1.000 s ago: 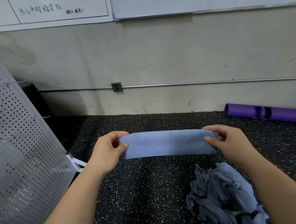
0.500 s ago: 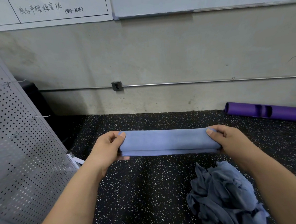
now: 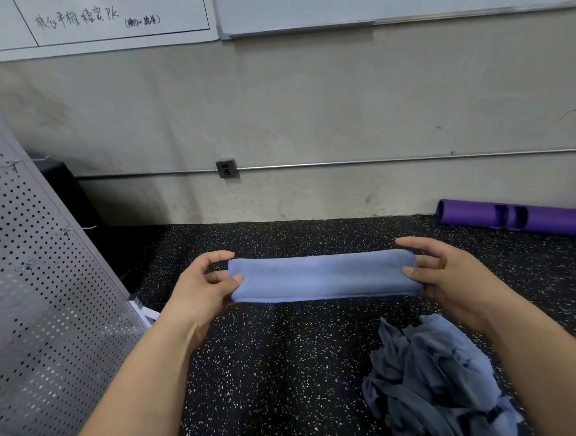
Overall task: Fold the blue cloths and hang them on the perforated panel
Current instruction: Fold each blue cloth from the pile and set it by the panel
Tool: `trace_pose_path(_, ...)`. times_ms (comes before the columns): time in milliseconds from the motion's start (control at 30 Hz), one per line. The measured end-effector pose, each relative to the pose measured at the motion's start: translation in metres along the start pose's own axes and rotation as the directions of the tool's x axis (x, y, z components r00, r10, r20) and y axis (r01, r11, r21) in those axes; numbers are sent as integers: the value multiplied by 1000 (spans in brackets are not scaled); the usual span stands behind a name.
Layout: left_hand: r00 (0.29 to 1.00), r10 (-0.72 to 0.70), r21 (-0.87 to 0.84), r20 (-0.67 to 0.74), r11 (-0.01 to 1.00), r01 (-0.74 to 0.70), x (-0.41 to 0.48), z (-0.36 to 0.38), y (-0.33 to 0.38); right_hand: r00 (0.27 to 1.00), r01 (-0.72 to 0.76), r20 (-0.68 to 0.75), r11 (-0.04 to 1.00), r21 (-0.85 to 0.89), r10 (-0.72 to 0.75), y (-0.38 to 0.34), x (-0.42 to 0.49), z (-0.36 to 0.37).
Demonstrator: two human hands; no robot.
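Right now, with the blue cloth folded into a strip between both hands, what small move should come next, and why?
Probably swing the folded blue cloth left toward a wire hook on the perforated panel. It is already a narrow, even strip, the left hand and the right hand pinch its two ends, and the hooks in view carry nothing.

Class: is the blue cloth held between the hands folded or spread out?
Folded: the blue cloth is a narrow, thick strip, its ends pinched by the left hand and right hand.
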State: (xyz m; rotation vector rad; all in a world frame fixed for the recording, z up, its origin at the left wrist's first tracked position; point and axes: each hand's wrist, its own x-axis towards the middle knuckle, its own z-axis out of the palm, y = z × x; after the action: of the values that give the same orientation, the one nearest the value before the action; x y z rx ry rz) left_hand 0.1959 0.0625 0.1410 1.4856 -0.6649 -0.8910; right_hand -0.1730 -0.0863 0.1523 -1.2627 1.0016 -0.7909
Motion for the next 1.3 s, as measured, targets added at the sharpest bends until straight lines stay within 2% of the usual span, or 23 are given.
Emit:
trace_pose_path(167, 996, 53, -26, -75, 998, -55, 1, 9, 0, 1000, 18, -20, 996, -86, -20, 1, 1, 6)
trace_pose_path(267, 990, 92, -77, -110, 992, -101, 0, 11, 4, 1000, 6, 21, 951, -311, 0, 8, 0, 2)
trace_pose_path(333, 982, 148, -84, -120, 984, -158, -2, 12, 7, 997, 50, 82, 822, -567, -4, 12, 0, 1)
trace_pose_path(400, 977, 191, -132, -98, 970, -203, -6, 18, 13, 986, 114, 166, 684, -721, 10, 13, -2, 6)
trace_pose_path(533, 967, 252, -230, -21, 941, -250, -13, 37, 22, 962, 198, 263, 483, -853, 71, 20, -1, 22)
trace_pose_path(600, 954, 299, -211, 29, 935, -286, -18, 46, 25, 954, 212, 284, 450, -868, 96, 25, -2, 30)
trace_pose_path(667, 936, 340, -135, 91, 935, -327, -24, 55, 26, 944, 255, 324, 481, -839, 65, 26, -6, 41)
trace_pose_path(733, 916, 364, -64, 167, 931, -359, -29, 64, 26, 934, 293, 356, 624, -725, -26, 20, -12, 58)
trace_pose_path(800, 896, 379, -1, 229, 921, -390, -33, 73, 23, 921, 331, 363, 775, -538, -141, 11, -17, 75)
trace_pose_path(867, 886, 381, 47, 264, 912, -407, -35, 79, 21, 911, 362, 339, 848, -386, -234, 7, -20, 88)
trace_pose_path(1067, 884, 372, 15, 282, 920, -392, -37, 83, 17, 920, 384, 180, 894, -233, -348, 2, -25, 98)
trace_pose_path(1200, 874, 277, 148, 399, 921, -360, -37, 77, 10, 922, 377, 159, 909, -179, -352, 0, -25, 95)
trace_pose_path(1300, 868, 277, 156, 413, 917, -367, -38, 77, 10, 924, 374, 141, 914, -155, -354, -1, -27, 93)
